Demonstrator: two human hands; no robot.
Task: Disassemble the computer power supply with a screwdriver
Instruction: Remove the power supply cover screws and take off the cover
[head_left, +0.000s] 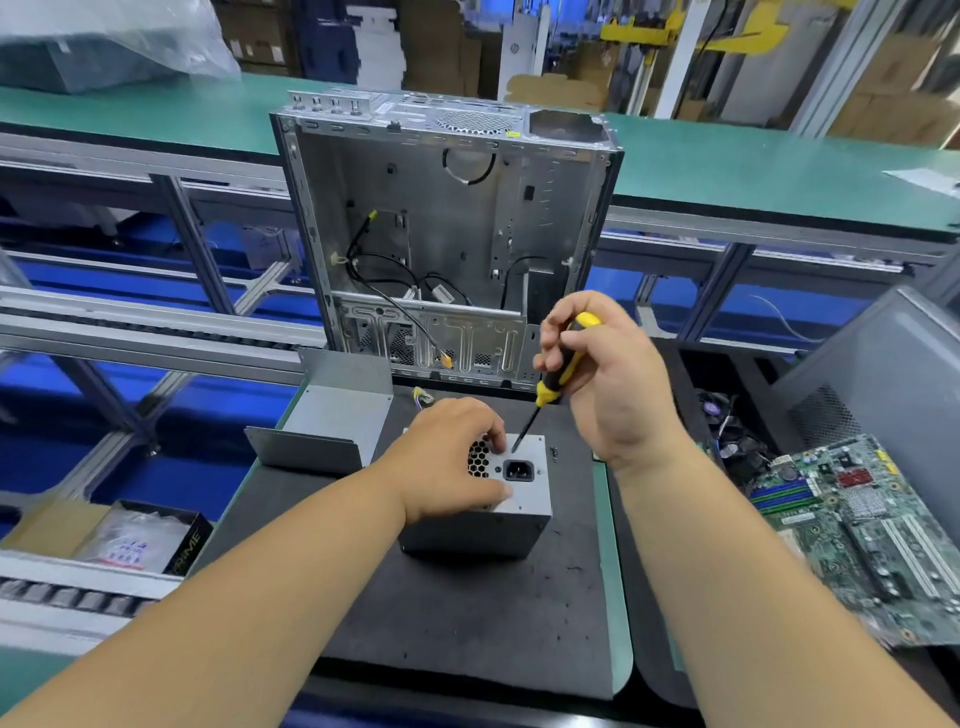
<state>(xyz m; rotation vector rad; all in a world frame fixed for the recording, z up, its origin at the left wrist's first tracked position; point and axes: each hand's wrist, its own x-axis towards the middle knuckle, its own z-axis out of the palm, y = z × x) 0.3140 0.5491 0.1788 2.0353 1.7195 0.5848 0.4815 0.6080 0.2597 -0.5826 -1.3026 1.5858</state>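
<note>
Right hand (605, 374) wrapped tight around yellow-and-black screwdriver (558, 376), tip down on top of grey metal power supply box (524, 493). Left hand (452, 457) pressed flat, holding box on black mat (467, 613). Box not yet opened. Probably early: screws and cover left to do.

One power supply (498, 499), one screwdriver (558, 374), one motherboard (857, 530).
</note>
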